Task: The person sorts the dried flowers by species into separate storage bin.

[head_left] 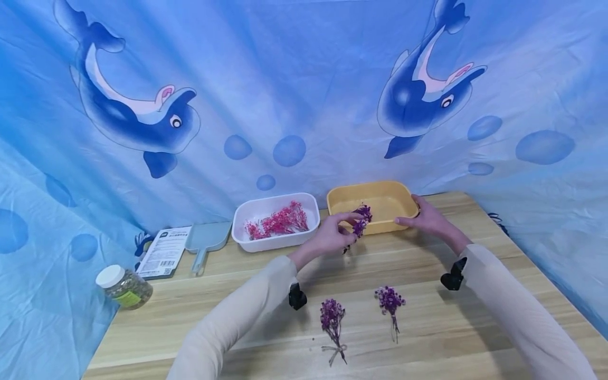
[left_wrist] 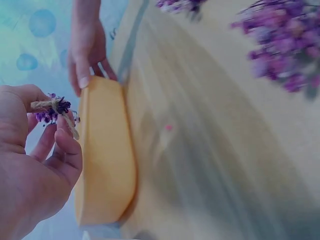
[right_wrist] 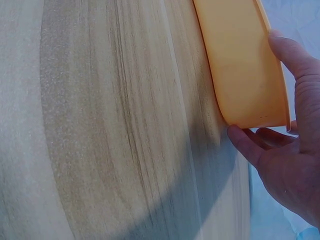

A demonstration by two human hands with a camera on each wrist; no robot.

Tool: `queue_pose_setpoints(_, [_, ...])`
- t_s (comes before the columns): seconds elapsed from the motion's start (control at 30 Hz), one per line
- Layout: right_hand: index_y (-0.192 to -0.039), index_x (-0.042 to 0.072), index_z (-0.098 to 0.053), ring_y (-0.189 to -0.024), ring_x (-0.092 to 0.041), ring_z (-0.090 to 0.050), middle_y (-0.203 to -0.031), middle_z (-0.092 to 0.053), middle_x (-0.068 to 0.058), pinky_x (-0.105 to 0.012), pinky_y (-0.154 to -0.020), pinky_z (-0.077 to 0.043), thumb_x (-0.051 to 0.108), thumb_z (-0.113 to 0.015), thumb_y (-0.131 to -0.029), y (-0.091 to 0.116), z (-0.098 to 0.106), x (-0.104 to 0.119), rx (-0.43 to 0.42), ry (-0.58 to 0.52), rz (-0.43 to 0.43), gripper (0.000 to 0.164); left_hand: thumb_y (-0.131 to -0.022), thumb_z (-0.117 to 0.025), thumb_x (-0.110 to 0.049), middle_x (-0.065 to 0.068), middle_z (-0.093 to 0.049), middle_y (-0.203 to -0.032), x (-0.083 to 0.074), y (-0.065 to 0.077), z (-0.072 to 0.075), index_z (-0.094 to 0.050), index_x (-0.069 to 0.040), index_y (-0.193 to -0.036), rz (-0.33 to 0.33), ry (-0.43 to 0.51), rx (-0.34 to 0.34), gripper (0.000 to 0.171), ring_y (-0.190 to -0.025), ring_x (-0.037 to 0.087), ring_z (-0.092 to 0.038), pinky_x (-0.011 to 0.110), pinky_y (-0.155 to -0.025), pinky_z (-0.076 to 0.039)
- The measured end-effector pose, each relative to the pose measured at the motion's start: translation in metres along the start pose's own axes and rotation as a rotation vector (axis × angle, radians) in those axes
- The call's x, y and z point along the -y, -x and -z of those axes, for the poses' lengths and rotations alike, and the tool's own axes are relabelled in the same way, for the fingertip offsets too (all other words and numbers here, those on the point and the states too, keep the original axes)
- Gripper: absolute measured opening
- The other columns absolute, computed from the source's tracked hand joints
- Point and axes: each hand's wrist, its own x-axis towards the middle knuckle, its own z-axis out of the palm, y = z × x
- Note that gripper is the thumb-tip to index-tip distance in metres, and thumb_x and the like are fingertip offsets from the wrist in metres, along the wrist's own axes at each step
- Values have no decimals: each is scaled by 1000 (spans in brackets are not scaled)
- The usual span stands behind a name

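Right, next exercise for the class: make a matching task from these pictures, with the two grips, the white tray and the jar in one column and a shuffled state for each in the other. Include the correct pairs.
Column 1
1. Left grip
2. Right grip
3. White tray
4. Jar

Column 2
A. Contains pink flowers
B. Holds a purple bunch
C. Topped with a white lid
D. Holds one end of the yellow tray

Correct pairs: 1-B, 2-D, 3-A, 4-C
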Motion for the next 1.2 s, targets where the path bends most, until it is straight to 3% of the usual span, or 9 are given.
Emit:
queue_pose_setpoints(0.13, [-155,-10,-3,-137,-56,-27,-152,-20,-41,-64,-111,-25,51,-75,-86,1,3,3,7,2,14,117,-85,-67,11,15,-63,-114,-5,-13,7,-59,-2,-137,-35,1,18,55,-77,17,-66,27,-67,-57])
queue_pose_setpoints(0.33, [-155,-9,-3,-138,-55,-26,-153,-19,-40,-63,-111,-25,53,-75,-86,1,6,3,3,8,9,118,-87,-65,10,13,-63,-115,-9,-35,11,-60,-7,-137,-15,1,20,53,-78,20,-66,28,-65,-56])
queue_pose_setpoints(0.53, [-155,-10,-3,-138,-55,-26,-153,-19,-40,-63,-111,-25,52,-75,-86,2,9,0,-3,5,12,117,-88,-64,9,13,-63,-113,-13,-53,9,-61,-9,-136,4,-42,-3,52,-84,36,-69,29,-63,-57])
queue_pose_setpoints(0.8, [-154,-11,-6,-137,-55,-28,-152,-21,-40,-62,-111,-26,52,-76,-85,2,4,-3,-11,7,16,117,-86,-63,11,13,-61,-118,-9,-71,7,-61,-10,-138,11,-194,-1,56,-83,25,-68,28,-61,-57])
queue_pose_setpoints(1.03, [-154,-11,-7,-136,-54,-30,-152,-22,-40,-61,-111,-27,51,-76,-85,0,0,-4,-12,11,25,116,-87,-66,4,14,-62,-127,-2,-80,7,-60,-10,-139,-20,-358,-2,54,-95,22,-66,21,-75,-54])
queue_pose_setpoints(1.2, [-154,-11,-8,-135,-54,-33,-151,-24,-40,-61,-110,-30,49,-77,-85,0,0,-4,-15,12,26,115,-86,-65,7,14,-57,-136,7,-83,3,-62,-8,-137,-38,-325,-3,53,-91,20,-68,22,-68,-54])
